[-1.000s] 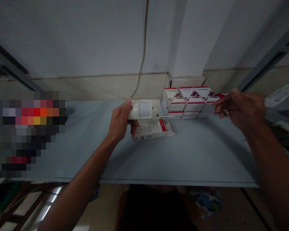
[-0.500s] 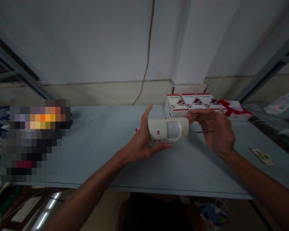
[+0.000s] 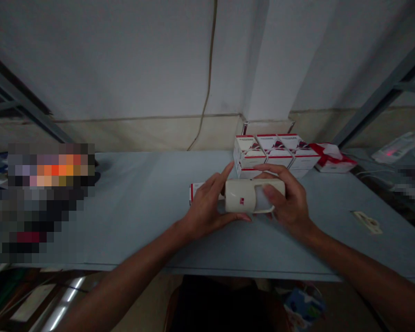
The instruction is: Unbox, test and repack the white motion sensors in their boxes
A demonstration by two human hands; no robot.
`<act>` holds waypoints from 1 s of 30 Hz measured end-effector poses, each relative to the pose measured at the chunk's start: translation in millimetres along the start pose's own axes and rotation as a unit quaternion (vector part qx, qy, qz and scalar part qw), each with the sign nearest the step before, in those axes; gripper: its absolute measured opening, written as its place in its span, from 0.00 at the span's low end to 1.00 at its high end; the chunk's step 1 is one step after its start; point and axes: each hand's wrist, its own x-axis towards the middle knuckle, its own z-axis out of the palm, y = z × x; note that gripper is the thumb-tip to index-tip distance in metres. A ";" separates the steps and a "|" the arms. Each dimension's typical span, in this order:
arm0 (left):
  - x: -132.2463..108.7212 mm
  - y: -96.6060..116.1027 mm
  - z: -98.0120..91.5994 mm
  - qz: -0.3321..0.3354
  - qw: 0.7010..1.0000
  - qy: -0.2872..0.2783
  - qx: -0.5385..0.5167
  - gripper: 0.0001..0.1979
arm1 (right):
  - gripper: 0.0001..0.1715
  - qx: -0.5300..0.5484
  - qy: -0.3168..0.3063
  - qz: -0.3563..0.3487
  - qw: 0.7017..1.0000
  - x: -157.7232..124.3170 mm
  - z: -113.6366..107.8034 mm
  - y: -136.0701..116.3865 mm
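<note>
A white motion sensor [image 3: 240, 195] with a small red logo and a pale lens window lies sideways between my hands, above the table. My left hand [image 3: 207, 203] grips its left end, thumb along the lower side. At the other end my right hand [image 3: 290, 198] is closed round the sensor, with the thumb across the lens window. Behind my left hand a small red-and-white box [image 3: 195, 189] is partly hidden on the table.
Several white-and-red boxes [image 3: 275, 150] stand in a row at the back. Beside them is a box with red-and-white wrapping [image 3: 335, 159]. A flat cream plastic bracket [image 3: 367, 222] lies at the right on the grey table [image 3: 134, 207]. Blurred-out items fill the left end.
My right hand has come in from the right and closed on the sensor's lens end. The sensor and my left hand have shifted slightly right and down.
</note>
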 end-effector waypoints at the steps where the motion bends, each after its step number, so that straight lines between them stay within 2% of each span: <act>1: 2.7 -2.9 -3.2 0.008 0.999 0.012 0.046 0.51 | 0.22 -0.025 0.026 0.010 0.999 4.2 -4.4 0.6; 3: 6.3 -9.5 -9.4 0.011 0.991 0.008 0.134 0.47 | 0.18 -0.053 0.085 0.019 0.995 14.0 -14.0 2.6; 5: 6.9 -16.8 -13.7 -0.017 0.979 -0.042 0.200 0.50 | 0.17 -0.062 0.106 0.026 0.992 23.6 -23.1 6.0; 8: 4.4 -25.5 -15.8 -0.079 0.958 -0.133 0.240 0.51 | 0.18 -0.097 0.052 0.066 0.992 32.4 -32.9 11.6; 10: 3.4 -27.9 -16.1 -0.100 0.955 -0.148 0.238 0.48 | 0.20 -0.144 -0.002 0.097 0.985 33.5 -36.1 14.4; 13: 4.3 -27.4 -18.8 -0.095 0.963 -0.111 0.225 0.46 | 0.20 -0.194 -0.078 0.117 0.971 31.2 -37.9 16.9; 16: 5.9 -26.1 -22.9 -0.070 0.973 -0.078 0.206 0.44 | 0.22 -0.150 -0.107 0.152 0.971 29.1 -37.6 18.1; 20: 5.7 -26.0 -23.3 -0.047 0.984 -0.043 0.167 0.44 | 0.23 -0.035 -0.050 0.173 0.983 30.0 -35.5 16.5; 23: 4.7 -25.5 -18.8 -0.056 0.990 -0.008 0.131 0.43 | 0.21 0.062 -0.039 0.158 0.985 31.3 -33.5 14.7; 25: 4.3 -25.3 -15.4 -0.077 0.992 0.036 0.098 0.41 | 0.23 0.101 -0.028 0.129 0.986 31.3 -32.1 15.0; 27: 4.2 -25.6 -12.4 -0.099 0.990 0.087 0.054 0.38 | 0.25 0.100 0.006 0.079 0.992 30.4 -30.6 17.0; 30: 4.3 -25.4 -9.2 -0.119 0.983 0.137 0.002 0.35 | 0.20 0.032 0.059 0.010 0.998 27.8 -29.4 21.6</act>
